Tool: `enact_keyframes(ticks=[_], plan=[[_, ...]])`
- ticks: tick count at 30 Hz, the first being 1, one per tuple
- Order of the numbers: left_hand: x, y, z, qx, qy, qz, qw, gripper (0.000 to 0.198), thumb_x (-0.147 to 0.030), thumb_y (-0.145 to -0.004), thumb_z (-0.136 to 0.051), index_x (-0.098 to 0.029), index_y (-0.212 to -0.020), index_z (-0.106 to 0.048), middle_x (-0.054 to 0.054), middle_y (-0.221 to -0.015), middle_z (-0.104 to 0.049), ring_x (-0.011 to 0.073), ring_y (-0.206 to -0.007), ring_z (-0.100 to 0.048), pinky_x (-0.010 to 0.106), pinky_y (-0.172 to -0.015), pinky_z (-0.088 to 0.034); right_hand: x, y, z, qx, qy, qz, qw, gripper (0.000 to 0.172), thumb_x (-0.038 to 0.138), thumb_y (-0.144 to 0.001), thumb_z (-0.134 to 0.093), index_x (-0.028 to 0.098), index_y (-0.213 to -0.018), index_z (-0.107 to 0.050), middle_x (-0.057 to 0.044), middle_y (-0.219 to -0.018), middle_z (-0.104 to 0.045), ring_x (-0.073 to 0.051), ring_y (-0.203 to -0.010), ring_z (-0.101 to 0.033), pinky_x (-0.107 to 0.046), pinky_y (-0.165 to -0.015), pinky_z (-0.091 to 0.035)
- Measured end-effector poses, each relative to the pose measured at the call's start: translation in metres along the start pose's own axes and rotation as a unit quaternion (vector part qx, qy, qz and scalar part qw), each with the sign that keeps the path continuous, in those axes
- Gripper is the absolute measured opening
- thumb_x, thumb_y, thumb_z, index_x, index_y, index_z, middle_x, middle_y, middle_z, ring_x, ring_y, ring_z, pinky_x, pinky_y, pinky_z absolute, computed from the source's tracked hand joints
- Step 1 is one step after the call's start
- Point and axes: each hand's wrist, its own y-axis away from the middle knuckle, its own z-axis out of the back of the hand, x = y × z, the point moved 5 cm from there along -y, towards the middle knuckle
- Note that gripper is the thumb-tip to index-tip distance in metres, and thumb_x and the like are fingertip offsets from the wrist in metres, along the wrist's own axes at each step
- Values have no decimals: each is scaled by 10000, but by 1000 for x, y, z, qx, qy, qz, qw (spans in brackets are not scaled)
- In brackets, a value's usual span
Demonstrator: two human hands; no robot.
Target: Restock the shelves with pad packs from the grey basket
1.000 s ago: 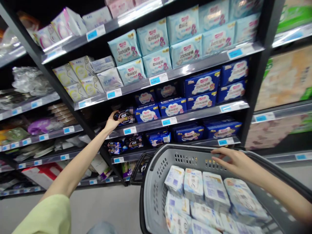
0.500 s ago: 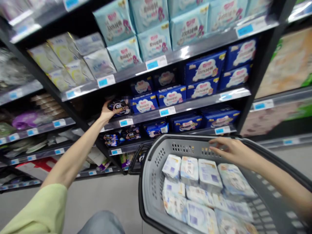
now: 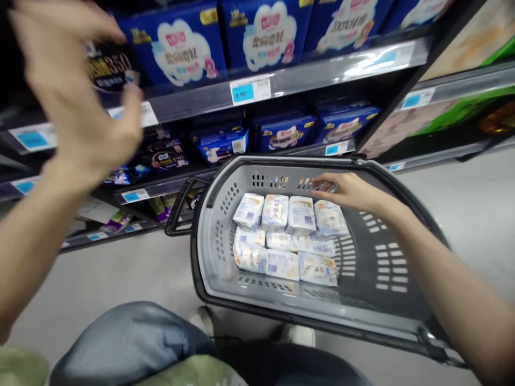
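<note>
In the upper left, my left hand [image 3: 74, 102] is raised before the shelf, slightly blurred, with thumb and fingers spread apart. Just beyond it, a black pack marked 350 [image 3: 108, 68] sits on the shelf, partly hidden by the hand. Beside that pack stand blue packs with white cloud labels [image 3: 181, 51]. My right hand [image 3: 348, 190] hovers over the far side of a grey shopping basket [image 3: 322, 305], fingers stretched out and loosely apart, holding nothing. Several small white packs [image 3: 277, 212] lie in rows inside the basket.
A lower shelf holds more blue packs [image 3: 285, 131] and dark packs [image 3: 167, 155]. Price tags [image 3: 250, 92] line the shelf edges. The basket's black handle [image 3: 179, 212] sticks out toward the shelves. My knee [image 3: 132, 332] and shoes [image 3: 300, 335] are below, on the grey floor.
The view has moved closer to the lower shelves. My left hand, earlier gripping the black pack at the shelf, now has its fingers spread in front of it. My right hand stays over the basket.
</note>
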Motion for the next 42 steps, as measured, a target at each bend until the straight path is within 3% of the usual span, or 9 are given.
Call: enact_keyframes(ticks=[1,4,6,9,12,18,29,37,42], plan=[[-30,8,-10,-62,23,-39,997,477,-516,-1000,-386,-291,-1412,-465,-15,-1414,-499,363,-1400,-422,584,-1044,-446,-2,0,-4,9,7,-4,1000,473,514,-889,-550,182,-1204,-669,-96,-1124,-750,-276,-932,-728,-405,-839,-568],[-120,28,-98,187,87,-250,946,327,-333,-951,-500,-261,-1254,-598,28,-1193,-657,284,-1169,-618,451,-947,-536,-7,-2,-22,46,29,-13,998,515,493,-894,-565,148,-1274,-609,-117,-1180,-727,-277,-979,-723,-395,-864,-563],[-154,38,-153,289,94,-322,897,266,-230,-938,-508,-225,-1173,-632,68,-1180,-669,264,-1126,-627,394,-931,-521,-12,-2,-38,79,49,-19,995,540,469,-890,-587,141,-1318,-572,-132,-1221,-705,-280,-1031,-707,-395,-906,-550],[-168,41,-208,325,105,-335,878,284,-200,-968,-457,-195,-1204,-614,97,-1192,-664,248,-1114,-623,358,-917,-497,-24,-1,-64,142,86,-30,986,680,468,-829,-680,139,-1397,-503,-160,-1341,-631,-311,-1192,-629,-426,-1029,-492],[-155,43,-233,334,126,-301,884,345,-220,-953,-494,-183,-1286,-575,111,-1247,-641,253,-1150,-602,351,-936,-474,-39,3,-85,203,136,-57,968,978,482,-662,-827,144,-1479,-408,-185,-1457,-520,-377,-1343,-488,-486,-1113,-418],[-136,45,-242,356,151,-248,888,418,-268,-945,-471,-187,-1348,-544,128,-1356,-575,260,-1175,-572,344,-921,-464,-48,12,-100,246,211,-129,937,1348,444,-483,-917,233,-1581,-164,-179,-1642,-225,-463,-1469,-259,-637,-1141,-328],[-136,43,-249,349,201,-233,885,416,-283,-901,-506,-183,-1294,-596,133,-1317,-598,276,-1159,-578,358,-948,-463,-60,19,-114,304,302,-204,880,1556,434,-357,-968,122,-1586,-65,-295,-1600,-206,-492,-1487,-184,-634,-1172,-273],[-134,40,-247,347,199,-235,886,433,-310,-905,-492,-188,-1308,-591,123,-1324,-594,279,-1185,-562,368,-973,-452,-33,14,-102,263,355,-98,892,950,341,-527,-885,100,-1327,-434,-235,-1291,-545,-399,-1225,-511,-506,-1052,-429],[-133,37,-245,341,182,-226,894,442,-313,-919,-486,-204,-1341,-558,104,-1291,-609,256,-1166,-567,340,-942,-457,-24,10,-64,245,352,-112,896,951,356,-463,-899,170,-1282,-454,-192,-1268,-552,-421,-1226,-514,-538,-992,-466]])
